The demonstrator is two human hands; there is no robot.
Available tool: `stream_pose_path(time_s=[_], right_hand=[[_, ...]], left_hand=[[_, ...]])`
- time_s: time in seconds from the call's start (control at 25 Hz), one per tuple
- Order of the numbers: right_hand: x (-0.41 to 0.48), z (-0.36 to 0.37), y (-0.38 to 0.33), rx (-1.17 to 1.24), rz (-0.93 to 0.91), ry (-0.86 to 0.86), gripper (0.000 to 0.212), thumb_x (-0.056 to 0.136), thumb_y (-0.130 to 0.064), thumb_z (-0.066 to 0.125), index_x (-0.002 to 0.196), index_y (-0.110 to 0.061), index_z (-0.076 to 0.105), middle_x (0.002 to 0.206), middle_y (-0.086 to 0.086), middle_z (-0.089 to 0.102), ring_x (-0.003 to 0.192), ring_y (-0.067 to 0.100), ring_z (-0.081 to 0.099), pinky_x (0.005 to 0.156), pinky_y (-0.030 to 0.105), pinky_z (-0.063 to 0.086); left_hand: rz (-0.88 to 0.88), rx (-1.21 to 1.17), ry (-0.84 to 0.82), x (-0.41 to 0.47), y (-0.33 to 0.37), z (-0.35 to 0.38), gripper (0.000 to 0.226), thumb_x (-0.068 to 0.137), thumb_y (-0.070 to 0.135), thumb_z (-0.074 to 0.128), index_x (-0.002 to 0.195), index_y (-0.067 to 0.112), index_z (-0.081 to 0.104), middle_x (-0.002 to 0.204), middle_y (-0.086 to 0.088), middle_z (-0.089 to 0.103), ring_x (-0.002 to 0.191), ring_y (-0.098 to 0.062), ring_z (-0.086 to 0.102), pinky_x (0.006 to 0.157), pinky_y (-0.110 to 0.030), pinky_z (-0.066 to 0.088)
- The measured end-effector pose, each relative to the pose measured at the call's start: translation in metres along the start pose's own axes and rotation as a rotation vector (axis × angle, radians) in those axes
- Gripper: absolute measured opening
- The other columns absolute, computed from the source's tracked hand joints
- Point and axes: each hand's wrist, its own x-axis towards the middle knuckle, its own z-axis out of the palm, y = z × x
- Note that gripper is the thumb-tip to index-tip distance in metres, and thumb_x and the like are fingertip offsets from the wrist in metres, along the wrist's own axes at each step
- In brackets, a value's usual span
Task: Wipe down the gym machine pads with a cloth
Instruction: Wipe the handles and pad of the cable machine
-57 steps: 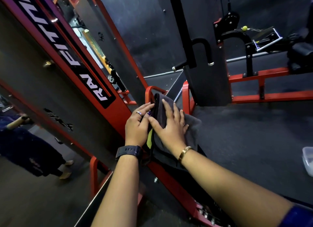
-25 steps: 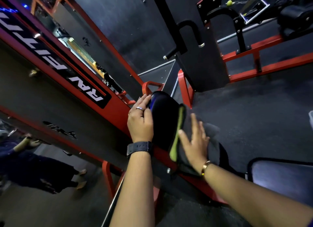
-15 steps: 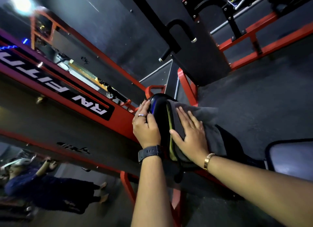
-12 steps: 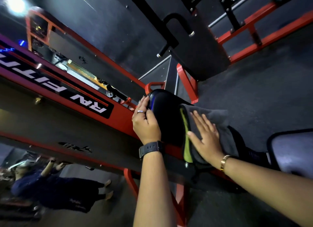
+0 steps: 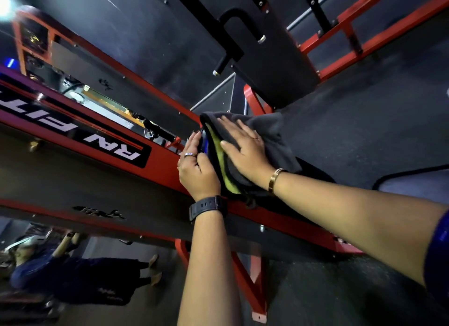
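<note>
Fingers [image 5: 232,128] of the right hand [image 5: 246,155] lie straight and spread, pressing flat on the grey cloth [image 5: 277,136] — nothing pinched. Beside them, the left hand [image 5: 198,171] rests its nearly straight fingers [image 5: 193,142] against the pad's side, bracing it. This wipe will likely go best with even pressure through the palm and a sweep along the whole length, missing no strip. The black pad [image 5: 203,142] lies under the right fingers, almost wholly covered — only a glossy sliver shows between the two hands. Beyond the left fingers runs the red frame [image 5: 165,165].
</note>
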Motion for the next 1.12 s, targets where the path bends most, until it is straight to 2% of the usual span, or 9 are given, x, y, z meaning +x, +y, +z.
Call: stream_pose_path(time_s=[0.08, 0.2, 0.32, 0.44, 0.68, 0.84, 0.96, 1.04, 1.12], right_hand=[[-0.005, -0.002, 0.003, -0.171, 0.040, -0.067, 0.066, 0.082, -0.060, 0.037, 0.144, -0.046, 0.019, 0.152, -0.025, 0.020, 0.144, 0.013, 0.012, 0.110, 0.060, 0.000], [-0.014, -0.012, 0.048, -0.221, 0.295, -0.123, 0.069, 0.081, -0.071, 0.041, 0.140, -0.058, 0.008, 0.153, -0.029, 0.005, 0.145, 0.022, -0.009, 0.101, 0.072, -0.005], [-0.029, -0.023, 0.093, -0.144, 0.555, -0.173, 0.068, 0.080, -0.073, 0.039, 0.138, -0.060, 0.008, 0.156, -0.023, 0.001, 0.144, 0.030, -0.009, 0.100, 0.076, -0.001], [-0.051, -0.030, 0.113, -0.091, 0.712, -0.115, 0.067, 0.083, -0.068, 0.041, 0.141, -0.055, 0.011, 0.157, -0.019, 0.006, 0.144, 0.029, 0.001, 0.106, 0.070, 0.006], [-0.075, -0.019, 0.061, -0.091, 0.619, -0.011, 0.065, 0.088, -0.048, 0.049, 0.144, -0.047, 0.017, 0.155, -0.022, 0.010, 0.144, 0.026, 0.007, 0.110, 0.061, 0.014], [-0.057, -0.012, 0.006, -0.150, 0.422, -0.174, 0.069, 0.088, -0.050, 0.045, 0.143, -0.051, 0.004, 0.155, -0.025, -0.002, 0.145, 0.026, -0.002, 0.110, 0.062, 0.011], [-0.040, -0.011, -0.010, -0.133, 0.311, -0.243, 0.069, 0.087, -0.056, 0.042, 0.142, -0.054, 0.000, 0.154, -0.026, -0.005, 0.144, 0.027, -0.007, 0.109, 0.066, 0.007], [-0.039, -0.015, 0.010, -0.144, 0.296, -0.220, 0.068, 0.086, -0.060, 0.042, 0.141, -0.056, 0.002, 0.154, -0.028, -0.003, 0.144, 0.023, -0.004, 0.109, 0.064, 0.008], [-0.051, -0.023, 0.049, -0.161, 0.427, -0.154, 0.066, 0.086, -0.062, 0.043, 0.141, -0.055, 0.007, 0.154, -0.026, 0.002, 0.145, 0.021, 0.002, 0.111, 0.061, 0.011]], left_hand=[[0.003, 0.008, -0.001, 0.002, -0.002, 0.000, 0.049, 0.075, 0.024, 0.036, 0.113, 0.018, 0.067, 0.121, 0.000, 0.065, 0.117, -0.009, 0.054, 0.104, -0.032, 0.040], [-0.023, 0.015, 0.012, 0.002, -0.002, 0.000, 0.047, 0.076, 0.019, 0.038, 0.112, 0.021, 0.067, 0.121, 0.001, 0.064, 0.119, -0.010, 0.054, 0.105, -0.035, 0.040], [-0.038, 0.014, 0.024, 0.000, 0.001, 0.001, 0.046, 0.077, 0.012, 0.039, 0.112, 0.023, 0.067, 0.121, 0.003, 0.064, 0.118, -0.008, 0.054, 0.104, -0.035, 0.041], [-0.028, 0.027, 0.033, 0.000, 0.000, 0.000, 0.046, 0.077, 0.012, 0.039, 0.112, 0.024, 0.067, 0.120, 0.003, 0.065, 0.117, -0.007, 0.055, 0.103, -0.033, 0.042], [-0.006, 0.116, -0.037, 0.000, 0.007, -0.004, 0.046, 0.078, 0.012, 0.040, 0.116, 0.019, 0.065, 0.125, 0.002, 0.062, 0.121, -0.008, 0.051, 0.106, -0.032, 0.039], [0.118, 0.458, -0.385, 0.017, 0.014, -0.015, 0.056, 0.082, 0.026, 0.041, 0.137, 0.015, 0.046, 0.145, -0.003, 0.043, 0.136, -0.016, 0.036, 0.112, -0.030, 0.028], [0.182, 0.672, -0.644, 0.047, 0.025, -0.006, 0.059, 0.088, 0.023, 0.047, 0.145, 0.016, 0.033, 0.154, -0.001, 0.027, 0.144, -0.014, 0.016, 0.115, -0.034, 0.021], [0.253, 0.747, -0.719, 0.056, 0.029, 0.003, 0.057, 0.088, 0.021, 0.047, 0.143, 0.019, 0.035, 0.153, 0.002, 0.028, 0.144, -0.014, 0.014, 0.115, -0.035, 0.021], [0.316, 0.785, -0.717, 0.056, 0.027, 0.007, 0.051, 0.088, 0.023, 0.047, 0.139, 0.022, 0.044, 0.151, 0.001, 0.034, 0.143, -0.017, 0.020, 0.115, -0.034, 0.021]])
